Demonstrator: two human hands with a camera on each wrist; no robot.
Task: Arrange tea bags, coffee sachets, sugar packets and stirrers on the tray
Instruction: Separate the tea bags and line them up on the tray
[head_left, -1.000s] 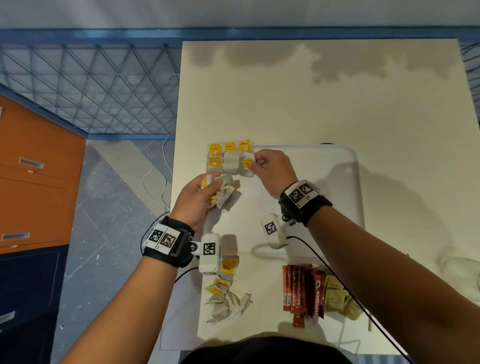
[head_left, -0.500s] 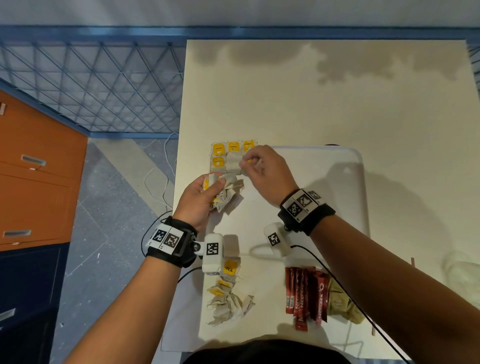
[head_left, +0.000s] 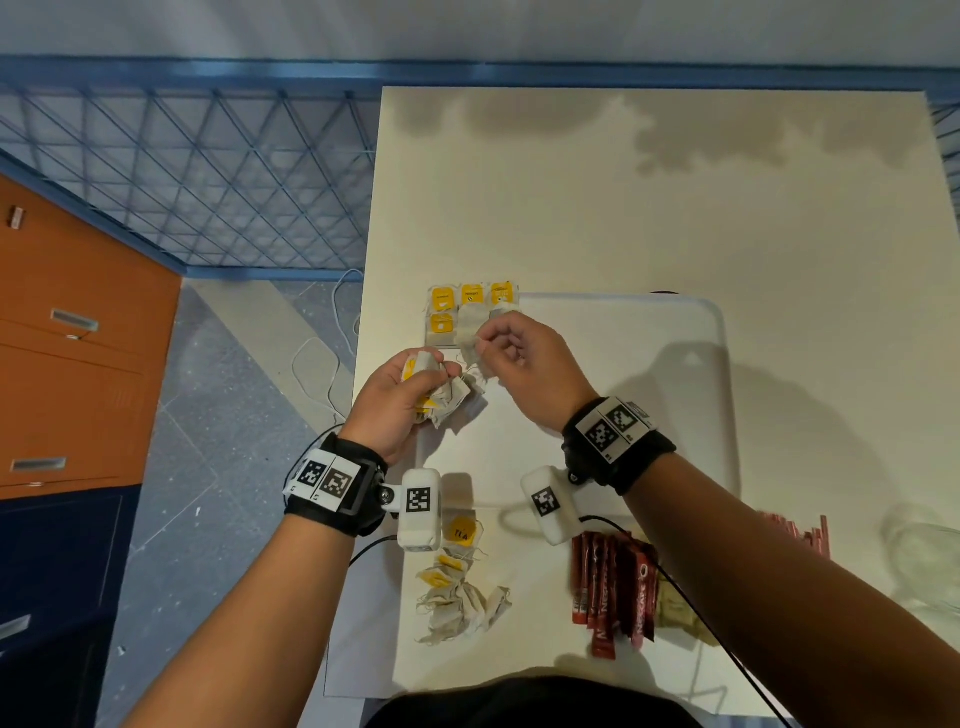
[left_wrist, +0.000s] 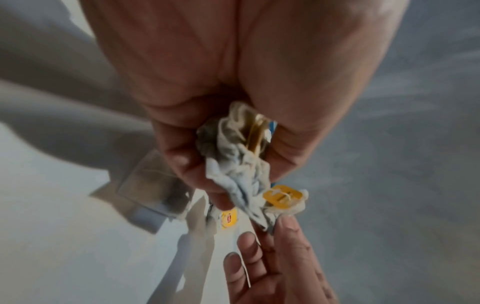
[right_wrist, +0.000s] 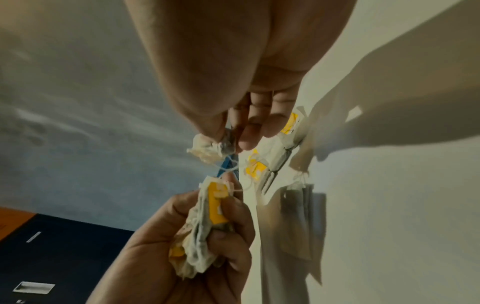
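Evenly lit from above in the head view, sharp at centre, with soft shadows of the arms thrown right across the tabletop and straight edges bowed toward the frame borders; dimmer and grainier in both wrist views, smeared backgrounds, near skin out of focus

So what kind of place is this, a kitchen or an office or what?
Probably an office or lab workspace, not a kitchen: a plain white table stands beside orange and dark blue drawer cabinets, with a blue metal mesh fence behind it and a bare grey floor.
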